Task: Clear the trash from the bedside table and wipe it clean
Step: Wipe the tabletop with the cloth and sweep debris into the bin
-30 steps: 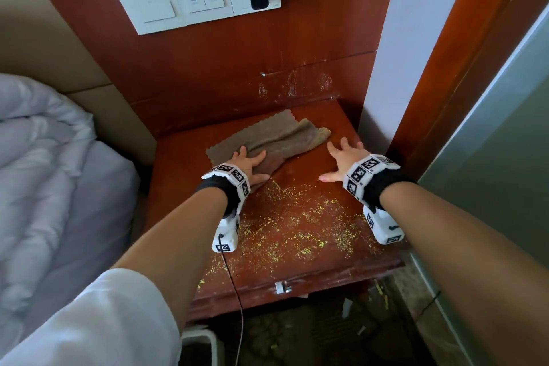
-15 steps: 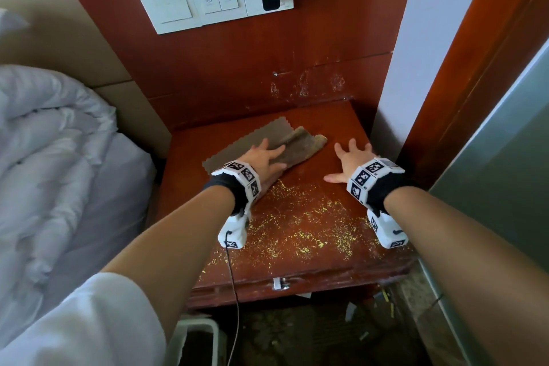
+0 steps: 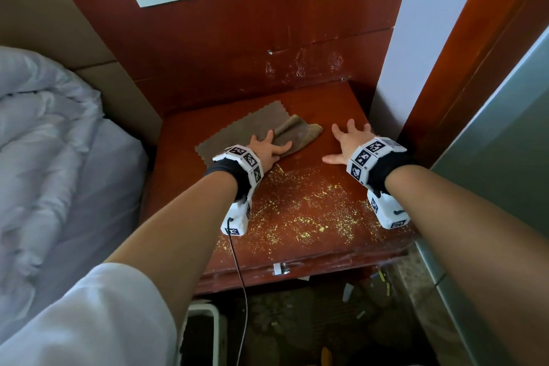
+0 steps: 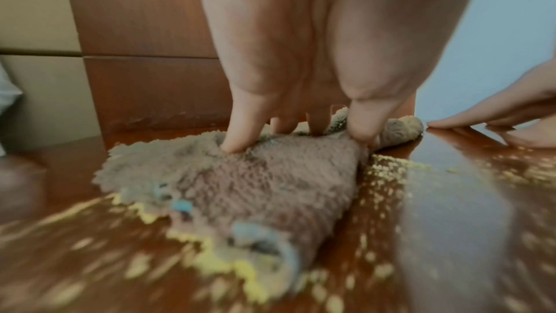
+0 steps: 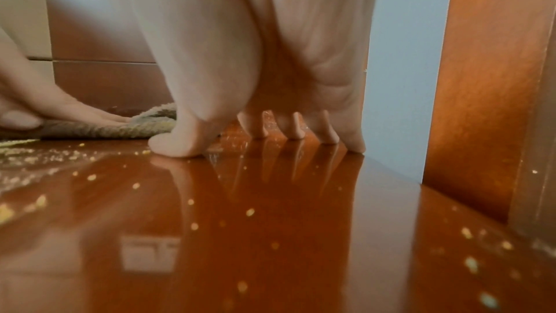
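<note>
Clearly the brown cloth point(image 3: 252, 131) lies on the back part of the desk point(image 3: 335, 249), left of centre in the head view, because the wiping starts from there. Its right end is folded into a thick roll, I think to give a firmer edge for pushing crumbs. The left hand point(image 3: 267, 150) presses on the cloth with spread fingers point(image 4: 240, 127); in the left wrist view the fingertips sink into the pile and do not curl around it, so the hand is flat and open, holding the cloth by pressure only. Yellow crumbs point(image 3: 300, 217) cover the front half of the desk, lower centre of the frame, and some are gathered along the near edge of the cloth. Further right, the right hand point(image 3: 347, 144) stands on the bare wood, apart from the cloth. Its fingertips point(image 5: 328, 136) and thumb touch the shiny surface, the palm is lifted, and it holds nothing. Probably it only steadies the body during wiping.
</note>
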Demonstrator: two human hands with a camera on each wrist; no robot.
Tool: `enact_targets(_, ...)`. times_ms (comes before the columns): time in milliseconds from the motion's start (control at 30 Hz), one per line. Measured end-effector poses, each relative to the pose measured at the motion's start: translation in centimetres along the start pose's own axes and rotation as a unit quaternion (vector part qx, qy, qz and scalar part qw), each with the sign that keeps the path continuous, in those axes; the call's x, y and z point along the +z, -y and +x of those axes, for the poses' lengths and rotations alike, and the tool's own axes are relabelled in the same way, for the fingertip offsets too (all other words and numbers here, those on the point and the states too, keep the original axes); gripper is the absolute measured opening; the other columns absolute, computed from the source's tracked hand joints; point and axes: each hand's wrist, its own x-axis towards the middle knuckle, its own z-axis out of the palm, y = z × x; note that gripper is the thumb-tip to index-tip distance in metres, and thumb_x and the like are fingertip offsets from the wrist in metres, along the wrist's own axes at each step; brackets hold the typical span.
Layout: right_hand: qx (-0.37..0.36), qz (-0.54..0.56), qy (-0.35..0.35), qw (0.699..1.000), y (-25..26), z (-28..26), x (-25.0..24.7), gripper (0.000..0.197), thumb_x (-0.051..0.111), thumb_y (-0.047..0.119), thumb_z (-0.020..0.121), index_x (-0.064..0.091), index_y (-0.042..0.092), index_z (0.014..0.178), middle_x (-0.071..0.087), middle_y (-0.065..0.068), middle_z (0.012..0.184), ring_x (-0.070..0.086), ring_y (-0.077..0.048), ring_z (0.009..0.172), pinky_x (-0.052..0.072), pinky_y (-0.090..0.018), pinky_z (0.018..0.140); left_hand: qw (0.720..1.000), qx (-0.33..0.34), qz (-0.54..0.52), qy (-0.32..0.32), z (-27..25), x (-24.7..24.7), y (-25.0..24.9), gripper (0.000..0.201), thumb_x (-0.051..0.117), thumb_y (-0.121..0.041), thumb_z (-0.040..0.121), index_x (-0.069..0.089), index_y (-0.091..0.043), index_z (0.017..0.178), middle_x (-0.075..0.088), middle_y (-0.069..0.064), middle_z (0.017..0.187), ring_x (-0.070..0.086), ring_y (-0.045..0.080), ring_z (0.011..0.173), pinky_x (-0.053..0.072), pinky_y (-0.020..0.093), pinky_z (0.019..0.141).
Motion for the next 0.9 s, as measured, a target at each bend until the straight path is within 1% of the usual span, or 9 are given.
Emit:
enact_targets(133, -0.005, 0.000, -0.001, 1.000, -0.1, -0.3, -0.1, 0.091, 0.049, 0.063, 0.084, -0.001, 0.027, 0.151, -0.004, -0.010, 0.158, 0.002, -0.046, 0.142, 0.025, -0.057, 0.111, 1.000, -0.006, -0.001, 0.005, -1.9, 1.1, 1.4, 0.049, 0.027, -0.021, 0.103, 0.017, -0.045, 0.145, -0.012, 0.002, 0.158, -0.007, 0.041, 0.142, 0.015, 0.045, 0.115)
enact_targets(233, -0.007, -0.006, 0.004, 1.000, -0.2, -0.6, -0.2, 0.089, 0.046, 0.065, 0.084, -0.002, 0.029, 0.151, -0.005, -0.008, 0.158, 0.001, -0.044, 0.142, 0.025, -0.056, 0.112, 1.000, -0.016, -0.007, 0.006, -3.0, 1.8, 3.0, 0.048, 0.027, -0.024, 0.103, 0.017, -0.047, 0.144, -0.012, 0.001, 0.158, -0.007, 0.041, 0.143, 0.017, 0.045, 0.115)
enact_targets(400, 0.011, -0.004, 0.023, 1.000, 0.6, -1.0, -0.9, 0.087, 0.037, 0.070, 0.085, -0.001, 0.028, 0.151, -0.007, -0.010, 0.158, -0.001, -0.045, 0.142, 0.016, -0.055, 0.115, 0.998, -0.048, -0.026, 0.009, -5.0, 2.7, 5.9, 0.047, 0.026, -0.025, 0.103, 0.017, -0.047, 0.144, -0.012, 0.000, 0.158, -0.006, 0.040, 0.143, 0.013, 0.045, 0.116)
enact_targets(533, -0.010, -0.008, -0.001, 1.000, 2.7, -1.7, -1.1, 0.074, 0.035, 0.062, 0.090, 0.005, 0.031, 0.150, -0.006, -0.005, 0.159, -0.003, -0.041, 0.143, 0.013, -0.059, 0.114, 0.997, -0.069, -0.037, -0.005, -6.5, 3.3, 8.3, 0.047, 0.026, -0.026, 0.103, 0.017, -0.047, 0.144, -0.010, 0.001, 0.158, -0.004, 0.041, 0.143, 0.010, 0.048, 0.117)
enact_targets(600, -0.023, -0.004, 0.002, 1.000, 4.2, -2.1, -1.4, 0.070, 0.034, 0.059, 0.092, 0.007, 0.032, 0.150, -0.005, -0.005, 0.159, -0.002, -0.040, 0.144, 0.012, -0.058, 0.113, 0.996, -0.076, -0.038, -0.008, -6.9, 3.6, 9.2, 0.046, 0.026, -0.027, 0.103, 0.017, -0.047, 0.144, -0.009, 0.001, 0.158, -0.003, 0.042, 0.143, 0.009, 0.049, 0.117)
enact_targets(733, -0.043, -0.012, 0.016, 0.999, 7.1, -2.0, -2.0, 0.066, 0.030, 0.059, 0.093, 0.010, 0.033, 0.150, -0.003, -0.006, 0.159, 0.001, -0.041, 0.144, 0.012, -0.054, 0.114, 0.995, -0.082, -0.050, -0.014, -7.4, 3.9, 10.9, 0.046, 0.027, -0.027, 0.103, 0.018, -0.046, 0.144, -0.009, 0.002, 0.158, -0.003, 0.042, 0.142, 0.009, 0.049, 0.118)
enact_targets(800, -0.052, -0.020, 0.018, 0.998, 8.4, -1.8, -2.2, 0.064, 0.030, 0.059, 0.094, 0.012, 0.033, 0.150, -0.001, -0.007, 0.159, 0.006, -0.040, 0.144, 0.015, -0.052, 0.115, 0.995, -0.084, -0.052, -0.013, -7.5, 3.8, 11.7, 0.046, 0.027, -0.027, 0.103, 0.018, -0.046, 0.145, -0.008, 0.002, 0.158, -0.003, 0.043, 0.142, 0.010, 0.048, 0.118)
enact_targets(900, -0.065, -0.043, 0.024, 0.997, 10.1, -1.5, -2.3, 0.062, 0.030, 0.056, 0.095, 0.014, 0.031, 0.150, 0.002, -0.010, 0.158, 0.014, -0.036, 0.144, 0.019, -0.049, 0.115, 0.995, -0.088, -0.053, -0.008, -7.5, 3.6, 12.9, 0.047, 0.027, -0.028, 0.103, 0.017, -0.046, 0.145, -0.009, 0.002, 0.158, -0.002, 0.043, 0.142, 0.011, 0.048, 0.118)
